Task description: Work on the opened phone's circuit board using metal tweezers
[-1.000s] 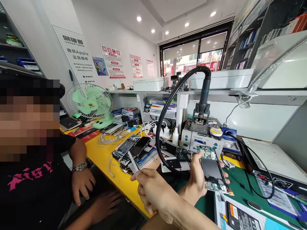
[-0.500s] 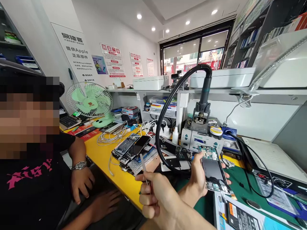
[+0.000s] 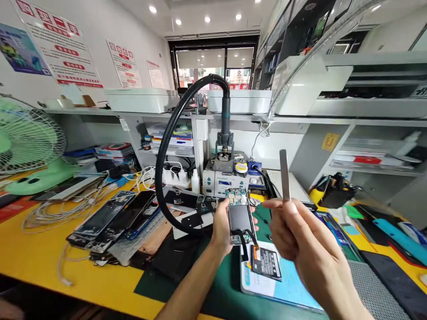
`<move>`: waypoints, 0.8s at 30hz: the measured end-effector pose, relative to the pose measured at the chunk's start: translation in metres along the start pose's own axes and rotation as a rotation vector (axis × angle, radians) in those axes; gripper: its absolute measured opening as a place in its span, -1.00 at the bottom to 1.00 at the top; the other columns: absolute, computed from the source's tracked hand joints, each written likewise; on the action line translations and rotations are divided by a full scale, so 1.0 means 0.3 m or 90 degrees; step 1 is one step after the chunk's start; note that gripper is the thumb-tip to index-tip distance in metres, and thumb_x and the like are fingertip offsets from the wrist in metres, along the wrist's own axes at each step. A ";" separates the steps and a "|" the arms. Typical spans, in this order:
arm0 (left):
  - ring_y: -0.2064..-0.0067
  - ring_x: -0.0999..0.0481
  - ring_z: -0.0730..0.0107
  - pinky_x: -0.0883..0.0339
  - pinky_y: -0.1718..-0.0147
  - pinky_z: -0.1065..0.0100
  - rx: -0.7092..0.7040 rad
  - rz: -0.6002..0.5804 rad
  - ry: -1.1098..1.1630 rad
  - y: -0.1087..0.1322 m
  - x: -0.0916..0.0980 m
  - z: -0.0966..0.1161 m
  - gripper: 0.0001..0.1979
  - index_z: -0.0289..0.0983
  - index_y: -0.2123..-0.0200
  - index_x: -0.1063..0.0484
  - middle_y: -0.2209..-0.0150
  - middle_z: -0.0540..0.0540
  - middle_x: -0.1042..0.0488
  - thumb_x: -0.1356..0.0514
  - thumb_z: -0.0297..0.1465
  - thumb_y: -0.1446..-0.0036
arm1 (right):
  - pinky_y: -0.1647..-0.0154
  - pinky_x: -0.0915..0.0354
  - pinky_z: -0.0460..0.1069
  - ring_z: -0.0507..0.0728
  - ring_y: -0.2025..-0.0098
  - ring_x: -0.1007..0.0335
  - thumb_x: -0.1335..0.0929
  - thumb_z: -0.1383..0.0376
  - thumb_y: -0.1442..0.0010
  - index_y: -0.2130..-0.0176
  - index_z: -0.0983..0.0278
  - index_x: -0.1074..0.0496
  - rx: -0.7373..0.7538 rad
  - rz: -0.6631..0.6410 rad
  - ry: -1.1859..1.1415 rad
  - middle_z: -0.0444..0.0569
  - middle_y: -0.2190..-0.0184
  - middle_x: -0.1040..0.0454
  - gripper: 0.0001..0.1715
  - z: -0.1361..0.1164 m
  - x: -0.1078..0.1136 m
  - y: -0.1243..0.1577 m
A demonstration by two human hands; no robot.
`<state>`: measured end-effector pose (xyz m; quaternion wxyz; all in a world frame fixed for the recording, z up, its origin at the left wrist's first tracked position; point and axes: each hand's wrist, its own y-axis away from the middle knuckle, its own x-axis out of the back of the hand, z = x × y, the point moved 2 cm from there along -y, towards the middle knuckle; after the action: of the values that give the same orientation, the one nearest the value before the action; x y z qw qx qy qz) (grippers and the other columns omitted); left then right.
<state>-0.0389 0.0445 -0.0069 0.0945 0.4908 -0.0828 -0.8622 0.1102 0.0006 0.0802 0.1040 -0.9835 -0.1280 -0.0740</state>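
Over green mat [image 3: 228,280], hands [image 3: 221,226] [image 3: 303,235] holding opened phone [image 3: 240,217], metal tool [image 3: 284,173]

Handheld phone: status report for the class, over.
Left hand holds opened phone. Right hand grips metal blade, apart from phone. Black hose loops left of both, not between.

My right hand [image 3: 305,242] has open air across to the opened phone [image 3: 240,217]; the hot-air rework station [image 3: 223,182] blocks me ahead, the looping black hose [image 3: 159,178] bars my left.
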 end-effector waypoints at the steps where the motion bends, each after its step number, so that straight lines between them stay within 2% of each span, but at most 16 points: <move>1: 0.02 -0.58 0.14 -0.53 0.05 0.04 0.019 -0.013 -0.001 0.000 0.001 -0.004 -0.58 -0.28 -0.07 -0.47 -0.04 -0.17 -0.54 -0.22 -0.11 -0.33 | 0.50 -0.17 -0.03 0.12 0.47 -0.23 -0.11 -0.20 -0.49 0.09 0.20 -0.43 0.027 -0.012 0.143 -0.10 0.46 -0.32 -0.37 0.022 0.047 -0.020; 2: 0.05 -0.59 0.15 -0.53 0.07 0.05 0.035 -0.025 -0.002 0.002 0.002 -0.005 -0.57 -0.30 -0.05 -0.48 0.00 -0.18 -0.56 -0.20 -0.09 -0.32 | 0.41 -0.22 -0.01 0.14 0.41 -0.29 -0.12 -0.17 -0.50 0.14 0.18 -0.40 0.040 -0.065 0.278 -0.08 0.42 -0.38 -0.43 0.048 0.078 -0.036; 4: 0.11 -0.62 0.12 -0.53 0.11 0.07 0.051 -0.041 -0.006 0.010 -0.002 -0.005 -0.57 -0.33 0.02 -0.53 0.11 -0.21 -0.62 -0.17 -0.09 -0.31 | 0.41 -0.17 0.01 0.15 0.45 -0.28 -0.19 -0.11 -0.50 0.25 0.16 -0.34 0.037 -0.121 0.375 -0.08 0.45 -0.41 -0.52 0.104 0.117 -0.049; 8: 0.19 -0.67 -0.05 -0.52 0.18 0.06 0.051 -0.049 -0.019 0.026 -0.022 -0.007 -0.59 -0.32 0.12 -0.61 0.33 -0.20 -0.67 -0.16 -0.13 -0.25 | 0.44 -0.07 0.04 0.16 0.51 -0.24 -0.11 0.02 -0.55 0.31 0.14 -0.23 0.023 -0.169 0.446 -0.11 0.52 -0.40 -0.57 0.183 0.123 -0.037; 11: 0.21 -0.68 -0.10 -0.53 0.18 0.03 0.034 -0.045 -0.031 0.027 -0.031 -0.011 -0.61 -0.30 0.10 -0.61 0.35 -0.18 -0.67 -0.19 -0.14 -0.20 | 0.43 -0.06 0.05 0.17 0.50 -0.25 -0.08 0.05 -0.55 0.29 0.14 -0.21 0.020 -0.187 0.469 -0.10 0.50 -0.41 -0.59 0.207 0.116 -0.031; 16: 0.22 -0.67 -0.06 -0.53 0.15 0.03 0.011 -0.042 -0.044 0.014 -0.025 -0.017 -0.61 -0.29 0.05 -0.59 0.32 -0.15 -0.68 -0.13 -0.16 -0.26 | 0.39 -0.03 0.06 0.19 0.46 -0.28 -0.05 0.07 -0.57 0.25 0.14 -0.20 0.024 -0.224 0.489 -0.09 0.45 -0.44 -0.61 0.218 0.114 -0.030; 20: 0.21 -0.67 -0.05 -0.53 0.15 0.04 0.020 -0.048 -0.047 0.005 -0.015 -0.021 -0.59 -0.29 0.07 -0.60 0.34 -0.16 -0.67 -0.09 -0.15 -0.30 | 0.40 0.00 0.06 0.17 0.47 -0.24 -0.07 0.10 -0.56 0.25 0.13 -0.18 0.048 -0.254 0.499 -0.12 0.46 -0.41 -0.65 0.188 0.094 -0.048; 24: 0.21 -0.67 -0.06 -0.53 0.17 0.05 0.052 -0.062 -0.045 0.005 -0.015 -0.023 -0.58 -0.29 0.11 -0.61 0.36 -0.17 -0.66 -0.11 -0.11 -0.27 | 0.39 0.00 0.06 0.17 0.48 -0.22 -0.07 0.09 -0.56 0.25 0.12 -0.18 0.067 -0.210 0.517 -0.13 0.46 -0.41 -0.65 0.139 0.110 -0.101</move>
<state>-0.0305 0.0439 -0.0064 0.0293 0.4672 -0.0968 -0.8784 0.1385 0.0464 0.0510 0.1827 -0.8344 -0.2354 -0.4636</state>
